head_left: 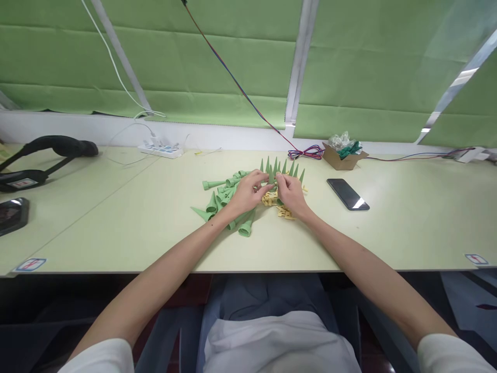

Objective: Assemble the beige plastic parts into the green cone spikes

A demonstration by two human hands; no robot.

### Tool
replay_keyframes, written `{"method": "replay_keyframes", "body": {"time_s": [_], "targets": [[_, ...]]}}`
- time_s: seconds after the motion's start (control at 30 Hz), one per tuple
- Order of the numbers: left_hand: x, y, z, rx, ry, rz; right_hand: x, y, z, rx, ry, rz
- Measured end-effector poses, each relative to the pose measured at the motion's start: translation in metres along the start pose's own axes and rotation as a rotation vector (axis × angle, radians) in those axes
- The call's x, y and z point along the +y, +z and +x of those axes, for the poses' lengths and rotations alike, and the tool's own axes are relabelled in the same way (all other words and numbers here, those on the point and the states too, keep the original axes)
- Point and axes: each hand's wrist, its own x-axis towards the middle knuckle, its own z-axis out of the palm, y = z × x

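Over the middle of the table my left hand (251,191) has its fingers closed around a green plastic cone (271,176), which points upward. Close beside it, my right hand (291,194) is pinched at the cone's side; whatever lies between its fingertips is too small to make out. A loose heap of green cones (245,229) lies under and left of my left hand, their hollow ends facing various ways. Beneath both hands are small yellow plastic pieces (285,212), partly hidden. Behind the hands several green cones (296,171) stand upright in a group.
Right of my hands lies a black phone (348,195). Behind it sits a small cardboard box (344,158) with plastic and green material, near a coiled red-blue wire (306,152). A white power strip (162,149) and black headband-like device (46,160) are to the left.
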Motion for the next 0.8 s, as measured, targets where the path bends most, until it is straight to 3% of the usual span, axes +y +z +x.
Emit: {"method": "replay_keyframes", "body": {"time_s": [0.2,0.4,0.63,0.8], "targets": [[-0.0005,0.0012,-0.0001,0.01,-0.049,0.02,-0.002,0.0046,-0.0032,-0.008,0.036,0.075],[-0.0004,0.0032,0.0001,0.092,-0.146,-0.09,-0.001,0.003,0.0,0.028,0.017,0.079],[0.0031,0.0,0.0032,-0.054,-0.375,-0.328,-0.0033,-0.0004,0.0005,-0.024,-0.001,0.042],[0.0018,-0.0014,0.0028,-0.103,-0.408,-0.424,-0.0048,-0.0001,-0.0006,-0.064,-0.007,0.053]]}}
